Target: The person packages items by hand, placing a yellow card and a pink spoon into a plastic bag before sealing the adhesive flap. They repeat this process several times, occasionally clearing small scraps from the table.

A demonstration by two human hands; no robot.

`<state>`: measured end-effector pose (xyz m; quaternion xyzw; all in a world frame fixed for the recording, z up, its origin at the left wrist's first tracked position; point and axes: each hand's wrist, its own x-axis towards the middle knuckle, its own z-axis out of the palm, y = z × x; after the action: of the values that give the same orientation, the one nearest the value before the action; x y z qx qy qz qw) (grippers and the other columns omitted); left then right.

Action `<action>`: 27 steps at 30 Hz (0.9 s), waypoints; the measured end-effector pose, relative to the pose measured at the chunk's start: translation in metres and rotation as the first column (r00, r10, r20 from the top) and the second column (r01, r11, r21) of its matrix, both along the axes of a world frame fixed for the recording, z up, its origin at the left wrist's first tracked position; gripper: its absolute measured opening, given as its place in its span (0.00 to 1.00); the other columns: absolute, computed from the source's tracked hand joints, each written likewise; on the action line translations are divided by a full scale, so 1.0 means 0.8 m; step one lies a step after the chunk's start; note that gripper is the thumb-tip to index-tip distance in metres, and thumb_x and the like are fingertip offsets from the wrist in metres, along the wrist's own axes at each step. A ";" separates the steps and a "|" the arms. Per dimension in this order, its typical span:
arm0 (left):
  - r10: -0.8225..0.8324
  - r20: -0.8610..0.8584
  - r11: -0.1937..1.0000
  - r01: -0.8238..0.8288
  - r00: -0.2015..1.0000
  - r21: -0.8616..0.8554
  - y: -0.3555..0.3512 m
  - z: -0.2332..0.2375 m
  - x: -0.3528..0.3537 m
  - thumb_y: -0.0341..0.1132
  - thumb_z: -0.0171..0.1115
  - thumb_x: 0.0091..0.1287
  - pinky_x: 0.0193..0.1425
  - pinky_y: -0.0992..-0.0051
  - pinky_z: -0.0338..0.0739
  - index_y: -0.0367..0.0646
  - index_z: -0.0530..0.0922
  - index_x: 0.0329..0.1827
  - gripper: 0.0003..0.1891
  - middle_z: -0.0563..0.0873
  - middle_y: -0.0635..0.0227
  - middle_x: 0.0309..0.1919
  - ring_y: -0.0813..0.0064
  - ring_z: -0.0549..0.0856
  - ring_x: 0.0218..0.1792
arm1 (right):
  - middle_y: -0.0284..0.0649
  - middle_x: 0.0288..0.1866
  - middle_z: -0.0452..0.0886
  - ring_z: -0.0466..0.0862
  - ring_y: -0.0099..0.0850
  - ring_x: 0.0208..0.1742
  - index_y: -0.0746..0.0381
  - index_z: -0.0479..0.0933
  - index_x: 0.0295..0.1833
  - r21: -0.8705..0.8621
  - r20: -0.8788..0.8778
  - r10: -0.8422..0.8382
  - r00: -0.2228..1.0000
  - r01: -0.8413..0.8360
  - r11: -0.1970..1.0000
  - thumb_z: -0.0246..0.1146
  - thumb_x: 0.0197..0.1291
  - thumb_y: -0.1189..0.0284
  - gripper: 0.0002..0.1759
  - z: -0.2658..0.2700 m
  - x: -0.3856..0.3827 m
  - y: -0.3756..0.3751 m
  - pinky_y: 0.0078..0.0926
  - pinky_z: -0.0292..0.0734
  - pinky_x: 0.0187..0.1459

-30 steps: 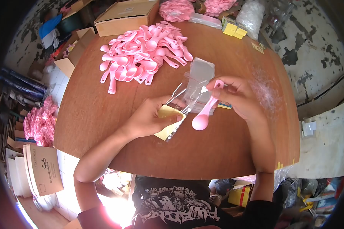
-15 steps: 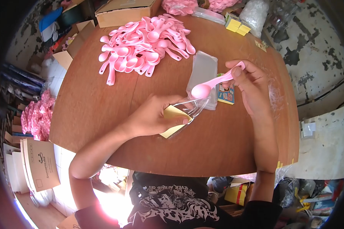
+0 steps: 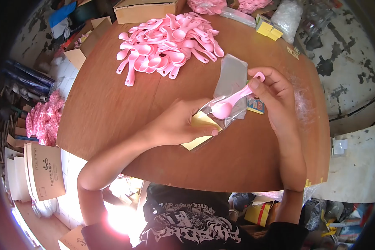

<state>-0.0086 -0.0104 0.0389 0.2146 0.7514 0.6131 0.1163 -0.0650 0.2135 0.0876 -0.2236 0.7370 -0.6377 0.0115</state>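
Observation:
My left hand [image 3: 181, 125] is closed on a clear plastic bag [image 3: 236, 117] with a pale yellow card [image 3: 204, 125] in it. The bag's open end faces right. My right hand [image 3: 273, 89] pinches a pink spoon [image 3: 222, 109] by its handle end, and the spoon's bowl is at the mouth of the bag. Beyond the hands lies a stack of clear bags [image 3: 231, 77], and a blue printed card [image 3: 255, 105] is partly hidden by my right hand. A large heap of pink spoons [image 3: 156, 62] rests farther back on the table.
A cardboard box [image 3: 146, 11] stands at the table's [image 3: 112, 108] back edge. Pink bundles [image 3: 207, 6], small yellow boxes [image 3: 267, 28] and a white plastic bag [image 3: 287, 18] are at the back right. An open carton [image 3: 89, 41] sits left of the table.
The spoon's bowl has moved down into the bag's mouth, and both hands are closer together. The whole view has shifted slightly.

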 end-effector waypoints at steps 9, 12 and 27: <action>0.017 -0.064 0.999 -0.019 0.998 -0.030 0.002 -0.011 0.001 0.37 0.74 0.59 0.41 0.77 0.80 0.40 0.74 0.63 0.30 0.86 0.66 0.43 0.80 0.84 0.43 | 0.32 0.39 0.82 0.78 0.15 0.40 0.67 0.80 0.46 0.030 0.130 0.051 0.990 -0.055 0.998 0.64 0.65 0.75 0.08 -0.005 0.023 -0.027 0.14 0.73 0.41; 0.071 -0.242 0.997 -0.063 0.968 0.041 0.006 -0.016 0.003 0.38 0.75 0.57 0.43 0.76 0.81 0.40 0.70 0.66 0.34 0.83 0.61 0.52 0.74 0.83 0.50 | 0.34 0.40 0.83 0.79 0.17 0.42 0.68 0.81 0.45 0.261 0.052 0.046 0.998 -0.058 0.963 0.63 0.65 0.75 0.08 0.021 0.025 0.000 0.17 0.74 0.43; 0.229 -0.497 0.973 -0.188 0.837 0.131 -0.004 -0.012 -0.006 0.35 0.69 0.62 0.63 0.66 0.71 0.36 0.74 0.59 0.24 0.78 0.57 0.57 0.65 0.78 0.59 | 0.45 0.48 0.84 0.84 0.29 0.45 0.70 0.79 0.52 0.051 -0.081 0.148 0.986 -0.144 0.988 0.64 0.64 0.71 0.15 0.075 0.034 0.035 0.27 0.79 0.48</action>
<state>-0.0132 -0.0137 0.0291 0.2901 0.7500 0.5720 -0.1619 -0.0377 0.2416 0.1474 -0.3033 0.7328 -0.6083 0.0321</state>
